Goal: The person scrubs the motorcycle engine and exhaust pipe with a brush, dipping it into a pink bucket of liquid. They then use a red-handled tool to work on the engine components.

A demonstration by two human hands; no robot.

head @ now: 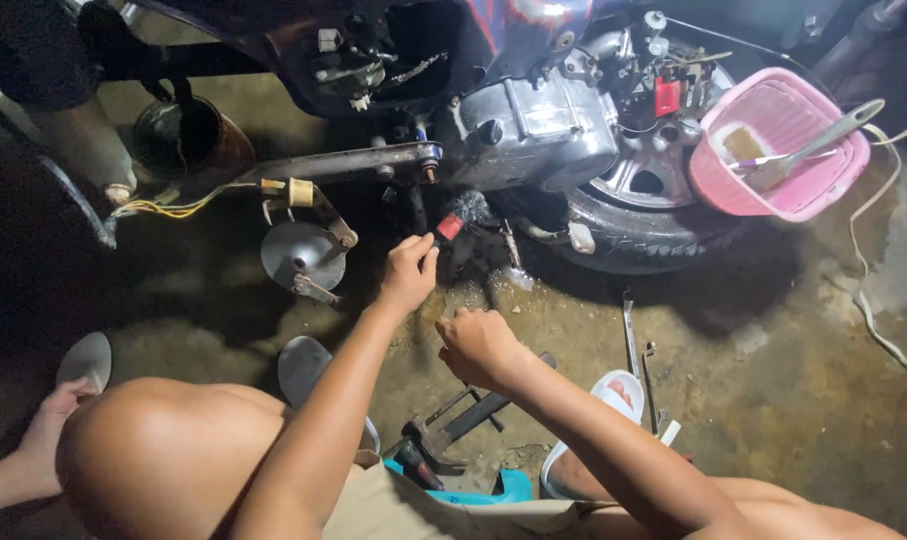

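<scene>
A person squats on the concrete floor (774, 400) beside a scooter engine (534, 125). The left hand (409, 270) pinches a small red-handled brush (454, 224), angled up and right toward the engine's underside. The right hand (479, 345), nearer the body, is loosely fisted; whether it holds anything cannot be told.

— What is being shown underfoot?
— A stained, oil-darkened concrete floor (774, 380) is being lit from above, brightest in the middle.
— And the edges?
— The left side is being swallowed by deep shadow, while a white cable (869, 300) is being trailed across the right.
</scene>
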